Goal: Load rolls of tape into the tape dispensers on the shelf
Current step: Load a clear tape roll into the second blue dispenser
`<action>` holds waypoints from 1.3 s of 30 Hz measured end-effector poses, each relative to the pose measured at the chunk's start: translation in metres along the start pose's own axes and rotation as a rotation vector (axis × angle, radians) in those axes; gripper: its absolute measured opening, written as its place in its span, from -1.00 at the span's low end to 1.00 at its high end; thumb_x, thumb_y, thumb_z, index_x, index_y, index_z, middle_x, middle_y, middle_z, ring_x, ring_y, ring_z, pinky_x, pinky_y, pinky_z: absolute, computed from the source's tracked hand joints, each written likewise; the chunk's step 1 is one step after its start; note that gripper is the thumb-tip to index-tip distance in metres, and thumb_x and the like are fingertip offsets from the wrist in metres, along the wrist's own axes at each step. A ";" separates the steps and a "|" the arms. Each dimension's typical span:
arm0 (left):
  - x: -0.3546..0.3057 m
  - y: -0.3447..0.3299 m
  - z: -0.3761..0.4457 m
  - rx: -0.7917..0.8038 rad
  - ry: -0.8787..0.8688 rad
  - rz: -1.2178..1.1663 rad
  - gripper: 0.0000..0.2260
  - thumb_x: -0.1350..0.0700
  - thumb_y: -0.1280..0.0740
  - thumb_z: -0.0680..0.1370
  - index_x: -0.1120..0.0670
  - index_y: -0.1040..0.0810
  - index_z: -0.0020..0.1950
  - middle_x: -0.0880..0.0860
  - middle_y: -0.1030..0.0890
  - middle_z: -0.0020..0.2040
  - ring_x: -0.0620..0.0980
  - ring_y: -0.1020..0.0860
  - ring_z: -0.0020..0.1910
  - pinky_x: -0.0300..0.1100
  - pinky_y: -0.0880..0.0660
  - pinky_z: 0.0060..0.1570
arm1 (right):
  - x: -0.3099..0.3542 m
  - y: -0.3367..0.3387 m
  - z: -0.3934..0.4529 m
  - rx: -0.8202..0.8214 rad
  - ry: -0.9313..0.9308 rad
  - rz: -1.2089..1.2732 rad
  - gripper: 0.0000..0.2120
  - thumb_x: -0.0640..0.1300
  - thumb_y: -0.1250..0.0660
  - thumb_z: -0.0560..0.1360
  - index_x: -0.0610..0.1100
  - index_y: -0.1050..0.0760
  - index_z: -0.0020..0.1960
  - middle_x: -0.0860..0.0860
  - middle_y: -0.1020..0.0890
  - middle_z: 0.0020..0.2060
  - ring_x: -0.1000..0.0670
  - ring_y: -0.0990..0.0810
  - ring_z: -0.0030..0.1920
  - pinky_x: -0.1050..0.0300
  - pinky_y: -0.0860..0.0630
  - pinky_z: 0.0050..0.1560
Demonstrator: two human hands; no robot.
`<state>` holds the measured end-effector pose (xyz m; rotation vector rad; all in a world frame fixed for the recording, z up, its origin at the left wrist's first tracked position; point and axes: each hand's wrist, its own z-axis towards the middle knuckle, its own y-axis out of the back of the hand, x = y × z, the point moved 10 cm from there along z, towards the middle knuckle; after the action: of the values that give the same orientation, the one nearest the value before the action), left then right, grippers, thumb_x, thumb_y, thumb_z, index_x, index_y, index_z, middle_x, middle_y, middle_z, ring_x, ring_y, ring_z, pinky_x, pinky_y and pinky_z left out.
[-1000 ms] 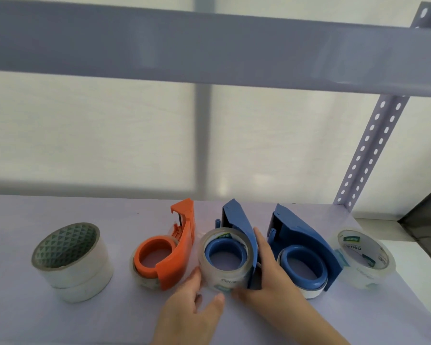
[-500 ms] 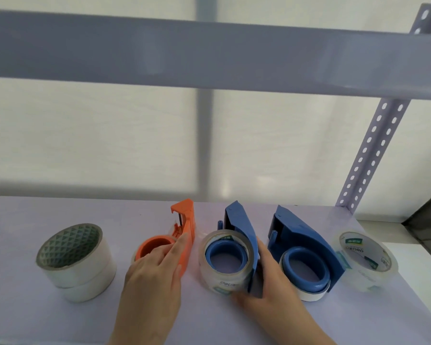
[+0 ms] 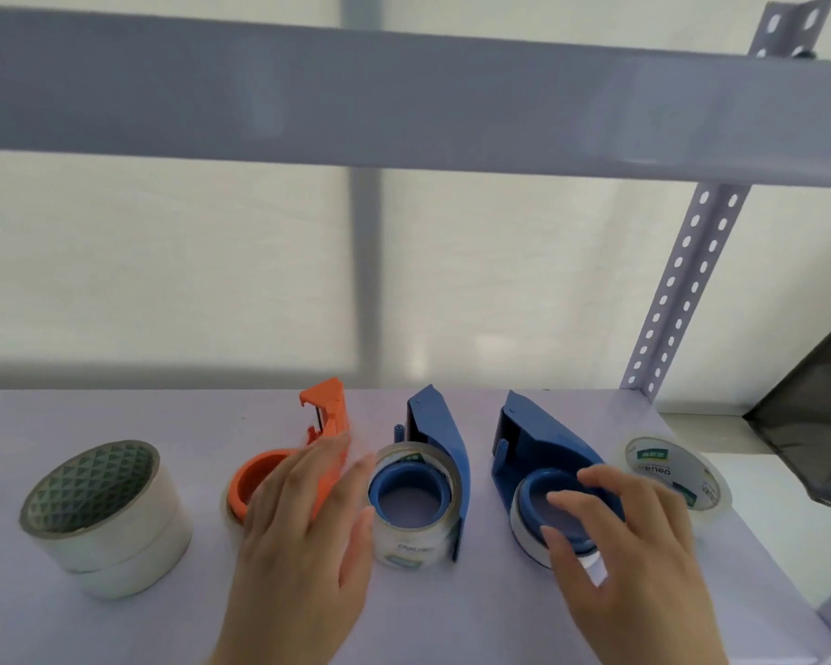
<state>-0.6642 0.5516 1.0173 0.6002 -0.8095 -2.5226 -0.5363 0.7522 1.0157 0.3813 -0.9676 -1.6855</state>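
Observation:
Three tape dispensers stand in a row on the lilac shelf (image 3: pixel 452 611). The orange dispenser (image 3: pixel 327 424) holds a roll, and my left hand (image 3: pixel 303 535) lies over it with fingers spread. The middle blue dispenser (image 3: pixel 440 453) carries a clear tape roll (image 3: pixel 411 535) on its hub. The right blue dispenser (image 3: pixel 538 443) also has a roll around its hub; my right hand (image 3: pixel 620 535) hovers over it, fingers apart, its fingertips at the hub. A loose clear roll (image 3: pixel 677 472) lies at the far right. Two stacked white rolls (image 3: pixel 104 520) stand at the left.
A grey shelf beam (image 3: pixel 404 93) crosses overhead. A perforated upright post (image 3: pixel 682 285) rises at the back right corner. A dark object (image 3: pixel 816 419) sits beyond the shelf's right edge. A white sheet closes the back.
My right hand let go of the middle blue dispenser and moved right over the right blue dispenser. My left hand stays over the orange dispenser, slightly further right.

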 end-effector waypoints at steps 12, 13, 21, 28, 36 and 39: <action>-0.074 -0.023 -0.008 0.067 -0.159 -0.369 -0.79 0.10 -0.30 0.46 -0.06 -0.54 0.08 -0.14 -0.57 0.08 -0.18 -0.56 0.03 -0.31 -0.49 0.07 | -0.019 -0.023 -0.014 0.090 -0.017 -0.172 -0.42 0.01 -0.68 -0.09 -0.05 -0.62 -0.11 -0.08 -0.59 0.02 -0.14 -0.41 0.07 -0.16 -0.58 -0.10; -0.082 -0.031 -0.010 0.125 -0.131 -0.412 -0.79 0.09 -0.31 0.45 -0.10 -0.54 0.06 -0.20 -0.57 0.05 -0.23 -0.56 0.00 -0.38 -0.49 0.05 | -0.020 -0.021 -0.017 0.072 -0.046 -0.158 -0.42 0.00 -0.68 -0.09 -0.07 -0.62 -0.11 -0.09 -0.60 -0.04 -0.14 -0.43 0.01 -0.14 -0.58 -0.15; -0.097 -0.116 -0.023 0.647 0.388 -0.647 -0.42 -0.14 -0.28 0.49 -0.31 -0.04 0.40 -0.49 0.07 0.36 -0.44 0.04 0.40 -0.33 -0.07 0.43 | -0.052 -0.032 -0.047 -0.007 -0.263 0.328 -0.50 -0.24 -0.66 0.06 -0.05 -0.58 -0.06 0.03 -0.57 -0.08 0.06 -0.61 -0.22 0.59 -0.43 -0.09; -0.080 -0.144 -0.030 0.670 0.641 -0.729 -0.25 -0.06 -0.36 0.46 -0.05 0.00 0.52 -0.12 -0.16 0.52 -0.17 -0.16 0.48 -0.16 -0.15 0.49 | -0.064 -0.043 -0.050 0.072 -0.494 0.672 -0.56 -0.27 -0.60 0.20 0.10 -0.49 -0.10 0.16 -0.60 0.01 0.13 -0.62 -0.04 0.52 -0.50 -0.05; -0.087 -0.129 -0.022 0.509 0.594 -0.862 -0.35 -0.07 -0.34 0.35 -0.20 -0.20 0.41 -0.32 -0.31 0.34 -0.32 -0.28 0.37 -0.25 -0.24 0.42 | -0.054 -0.036 -0.052 0.038 -0.415 0.928 -0.54 -0.17 -0.58 0.17 0.21 -0.52 -0.08 0.28 -0.58 0.19 0.32 -0.45 0.27 0.50 -0.34 0.22; -0.091 -0.118 -0.015 0.424 0.567 -0.929 -0.44 -0.13 -0.33 0.29 -0.36 -0.24 0.24 -0.37 -0.33 0.32 -0.43 -0.30 0.32 -0.35 -0.28 0.37 | -0.046 -0.026 -0.051 -0.014 -0.347 0.970 -0.53 -0.18 -0.51 0.17 0.18 -0.51 -0.01 0.25 -0.51 0.27 0.21 -0.42 0.34 0.33 -0.36 0.30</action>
<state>-0.6119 0.6790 0.9575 2.1240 -0.9799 -2.6280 -0.5030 0.7748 0.9545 -0.3750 -1.1324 -0.8644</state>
